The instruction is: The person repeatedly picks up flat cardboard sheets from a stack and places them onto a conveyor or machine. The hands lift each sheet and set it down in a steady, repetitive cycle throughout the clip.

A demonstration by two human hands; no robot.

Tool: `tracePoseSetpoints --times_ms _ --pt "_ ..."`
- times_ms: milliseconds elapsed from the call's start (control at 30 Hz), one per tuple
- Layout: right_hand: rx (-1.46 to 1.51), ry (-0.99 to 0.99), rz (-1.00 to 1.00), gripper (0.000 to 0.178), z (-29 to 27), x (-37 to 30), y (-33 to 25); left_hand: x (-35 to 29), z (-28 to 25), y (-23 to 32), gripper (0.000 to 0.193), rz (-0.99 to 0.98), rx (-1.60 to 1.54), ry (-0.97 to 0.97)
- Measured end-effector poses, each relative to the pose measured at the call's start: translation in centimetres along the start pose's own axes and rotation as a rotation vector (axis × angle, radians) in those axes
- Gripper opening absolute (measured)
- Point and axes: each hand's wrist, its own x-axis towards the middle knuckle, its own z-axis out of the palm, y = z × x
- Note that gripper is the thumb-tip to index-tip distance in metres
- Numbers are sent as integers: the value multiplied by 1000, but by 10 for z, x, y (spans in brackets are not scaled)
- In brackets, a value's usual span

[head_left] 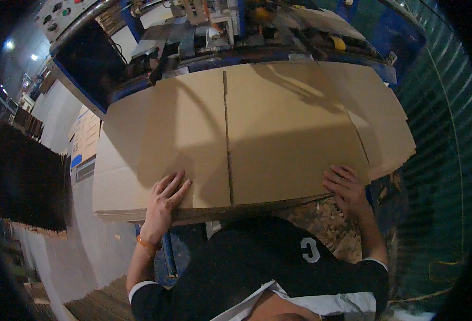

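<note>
A wide folded cardboard sheet (284,144) lies flat in front of me, on top of a low stack of similar sheets whose edges (139,216) show along the near side. A dark slit runs across its middle, from the far edge to the near edge. My left hand (167,197) rests on the sheet near its front edge, left of the slit, fingers stretched out and palm down. On the right, my right hand (345,184) lies on the near right part, its fingers spread over the cardboard. Neither hand is wrapped around anything.
Beyond the sheet stands a blue machine (193,45) with metal parts, and a control panel (59,13) at upper left. A dark stack (30,182) stands on the left floor. Cardboard scraps (321,227) litter the floor below. A green corrugated wall (439,160) bounds the right.
</note>
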Motion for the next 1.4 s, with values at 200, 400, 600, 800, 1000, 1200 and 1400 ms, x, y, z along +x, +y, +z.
tracePoseSetpoints --times_ms 200,400,600,800,1000,1200,1400 --pt "94 -170 70 43 2 29 32 29 -1 -14 48 -26 11 -67" --pt "23 76 543 42 11 53 108 28 -17 -54 52 102 -445 -188" --pt "774 322 1173 41 27 117 236 89 29 -187 60 -520 6 83" --pt "370 80 946 41 41 153 267 97 73 -224 56 -271 95 129" --pt "-487 -175 839 38 72 156 276 100 69 -211 59 -397 -25 148" --pt "-423 -236 853 48 50 178 232 108 40 -164 63 -640 1 75" --pt "-195 -147 360 61 -2 81 104 61 6 -55 94 -98 -260 120"
